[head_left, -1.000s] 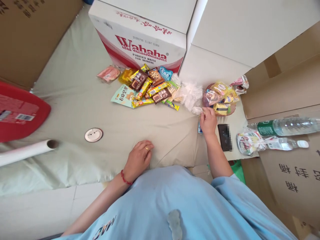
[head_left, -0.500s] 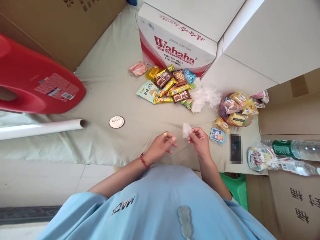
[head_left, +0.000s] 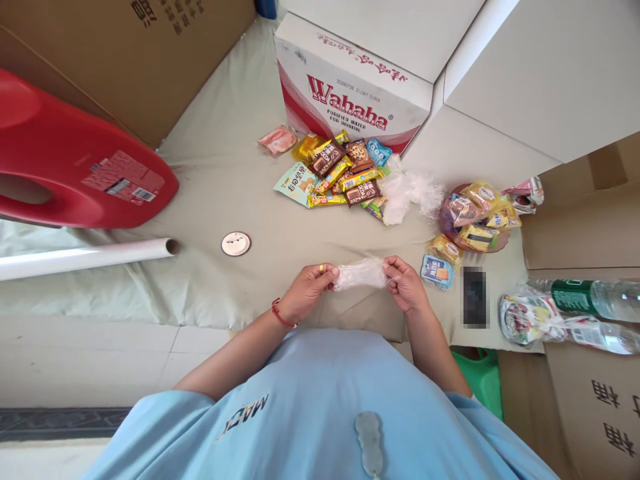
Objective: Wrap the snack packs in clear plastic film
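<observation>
A crinkled piece of clear plastic film (head_left: 361,274) is stretched between my two hands, just above the cloth near the table's front edge. My left hand (head_left: 311,291) pinches its left end between thumb and fingers. At its right end, my right hand (head_left: 405,285) pinches it the same way. Beyond the hands lies a heap of wrapped snacks (head_left: 340,175), with a crumpled pile of similar clear plastic (head_left: 407,193) touching its right side. A round pin badge (head_left: 236,244) lies back-up to the left of my left hand.
A Wahaha water carton (head_left: 350,100) stands behind the snacks. On the right are a bowl of wrapped snacks (head_left: 453,233), a blue snack packet (head_left: 437,271), a blurred dark rectangle (head_left: 474,297) and plastic bottles (head_left: 575,297). A red jug (head_left: 100,160) and a white tube (head_left: 100,257) occupy the left.
My left hand has closed on the free end of the plastic film, which was bunched in my right hand. The film is now drawn out wide between both hands.
</observation>
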The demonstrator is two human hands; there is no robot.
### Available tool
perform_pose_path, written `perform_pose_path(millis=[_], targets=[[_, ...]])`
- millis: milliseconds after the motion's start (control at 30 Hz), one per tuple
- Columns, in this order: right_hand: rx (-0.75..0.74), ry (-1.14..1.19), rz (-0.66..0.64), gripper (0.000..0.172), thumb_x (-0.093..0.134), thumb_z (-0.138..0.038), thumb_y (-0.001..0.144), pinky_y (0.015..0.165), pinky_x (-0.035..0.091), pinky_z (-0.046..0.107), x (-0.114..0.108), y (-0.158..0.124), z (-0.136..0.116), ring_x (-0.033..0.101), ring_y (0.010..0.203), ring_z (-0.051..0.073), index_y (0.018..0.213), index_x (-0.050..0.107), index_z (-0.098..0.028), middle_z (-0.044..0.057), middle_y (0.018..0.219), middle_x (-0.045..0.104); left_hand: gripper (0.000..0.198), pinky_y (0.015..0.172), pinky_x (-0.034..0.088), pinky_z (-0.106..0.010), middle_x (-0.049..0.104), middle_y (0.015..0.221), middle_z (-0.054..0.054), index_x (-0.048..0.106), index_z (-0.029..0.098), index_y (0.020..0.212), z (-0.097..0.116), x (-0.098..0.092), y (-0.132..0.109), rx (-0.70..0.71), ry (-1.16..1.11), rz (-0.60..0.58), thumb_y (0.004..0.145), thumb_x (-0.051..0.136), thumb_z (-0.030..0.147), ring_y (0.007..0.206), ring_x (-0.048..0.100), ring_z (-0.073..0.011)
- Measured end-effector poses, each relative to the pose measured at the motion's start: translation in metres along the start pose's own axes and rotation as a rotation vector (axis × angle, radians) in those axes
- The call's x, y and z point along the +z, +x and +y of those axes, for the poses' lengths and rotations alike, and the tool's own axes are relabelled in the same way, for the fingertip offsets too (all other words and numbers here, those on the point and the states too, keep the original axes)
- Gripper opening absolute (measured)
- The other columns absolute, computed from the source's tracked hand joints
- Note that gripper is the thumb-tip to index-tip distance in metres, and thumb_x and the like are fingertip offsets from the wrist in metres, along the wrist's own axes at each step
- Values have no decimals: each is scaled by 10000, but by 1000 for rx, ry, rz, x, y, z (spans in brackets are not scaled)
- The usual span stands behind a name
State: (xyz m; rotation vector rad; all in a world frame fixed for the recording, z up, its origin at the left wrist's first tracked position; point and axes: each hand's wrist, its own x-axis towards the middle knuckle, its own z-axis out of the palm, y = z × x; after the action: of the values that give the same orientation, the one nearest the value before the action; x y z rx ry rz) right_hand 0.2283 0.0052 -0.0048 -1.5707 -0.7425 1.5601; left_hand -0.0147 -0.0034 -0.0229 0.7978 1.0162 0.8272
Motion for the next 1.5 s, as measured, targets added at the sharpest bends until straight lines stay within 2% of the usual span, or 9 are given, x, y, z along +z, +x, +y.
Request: perform_pose_path(millis=[133,267,433,700,900,1133,1233,1367,1500], targets=[[-172,-65,165,436,770,-610,740,422,220,202,7,-2,3,306,466,65,857,578,-237,-82,639,507,408,757,506,-300,679,830,-37,694,191,814,-1,0,-2,195,217,79,858,690,597,780,603,-160],[-23,-46,-37,553,706,-755,764,401,222,208,23,-9,4,406,487,76,869,629,-217,-23,727,625,294,808,541,-312,742,985,-74,734,216,910,-3,5,-5,445,537,111,953,618,483,878,671,-178],[-35,30,-172,442,853,-574,699,465,340,198,42,-6,7,465,558,78,808,615,-218,-44,726,624,239,892,552,-342,767,1034,-86,738,230,940,-7,7,-12,600,760,115,993,566,386,966,700,-194],[23,98,-206,402,890,-471,667,534,393,199,27,-2,10,489,584,82,785,603,-217,-47,723,630,351,715,528,-291,701,744,-14,688,198,848,-15,-26,-7,154,237,383,878,656,546,713,643,-160],[-103,123,-206,206,831,-364,726,778,552,289,19,-5,18,657,899,164,733,674,-231,17,1020,724,444,739,543,-313,736,1018,-88,681,185,980,-14,-40,-4,111,266,455,897,588,611,890,668,-199],[-54,305,-373,104,777,-294,682,1002,555,445,27,-15,19,709,1096,280,727,695,-249,48,1129,779,1024,1083,494,-503,478,1555,-229,375,211,1530,1,-6,4,59,171,2,730,800,688,1355,571,-354],[-60,311,-439,103,765,-293,686,1010,555,455,30,-20,17,727,1038,274,747,700,-242,56,1072,793,1252,1075,489,-490,566,1456,-210,243,195,1620,4,17,12,-17,52,-80,636,914,581,1304,596,-355],[-65,307,-414,133,770,-293,671,915,596,452,22,-21,12,747,964,273,702,652,-240,52,972,794,892,945,507,-365,701,1088,-66,589,156,1346,4,22,18,-12,-126,33,568,952,400,1016,658,-231],[-56,310,-288,168,742,-309,652,732,620,395,1,-17,10,756,822,254,714,602,-241,48,886,784,494,820,470,-298,682,857,1,747,166,1007,8,-1,15,-13,-163,15,573,935,307,819,614,-154]])
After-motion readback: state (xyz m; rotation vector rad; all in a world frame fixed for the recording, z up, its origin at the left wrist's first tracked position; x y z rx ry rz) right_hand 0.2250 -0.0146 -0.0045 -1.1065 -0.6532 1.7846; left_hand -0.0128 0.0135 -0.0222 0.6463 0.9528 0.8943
